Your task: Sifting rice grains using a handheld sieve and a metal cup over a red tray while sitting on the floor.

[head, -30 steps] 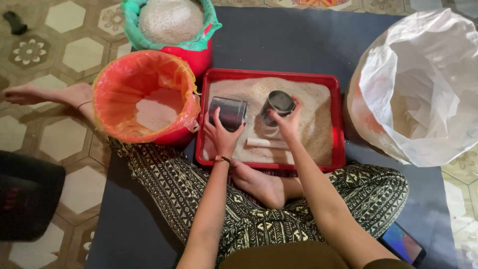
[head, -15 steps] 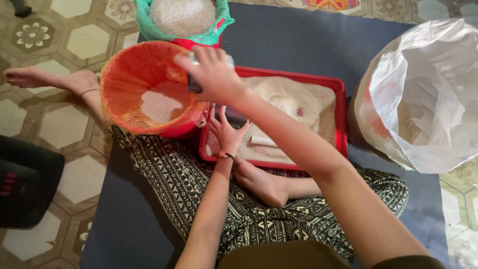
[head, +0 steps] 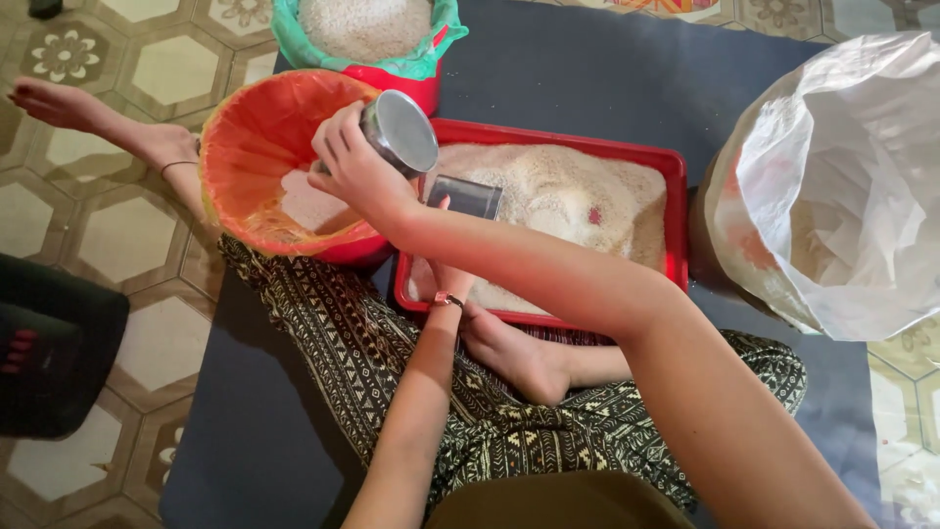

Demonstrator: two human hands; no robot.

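My right hand point(head: 357, 171) grips a round metal tin point(head: 401, 132), tipped on its side over an orange-lined red bucket point(head: 235, 127) with a little rice at its bottom. My left hand point(head: 447, 277) is mostly hidden behind my right forearm. It holds a square metal tin point(head: 466, 198) in the rice of a red tray point(head: 587, 147) in front of my crossed legs.
A green-lined bucket point(head: 294, 44) full of rice stands behind the orange one. A large open white sack point(head: 842, 176) is at the right. I sit on a dark blue mat point(head: 587, 69) over patterned floor tiles. A black object point(head: 49, 353) lies at the left.
My right hand lifted the round tin out of the tray and carried it left, over the orange bucket, tipping it there. My left hand stayed in the tray with the square tin.
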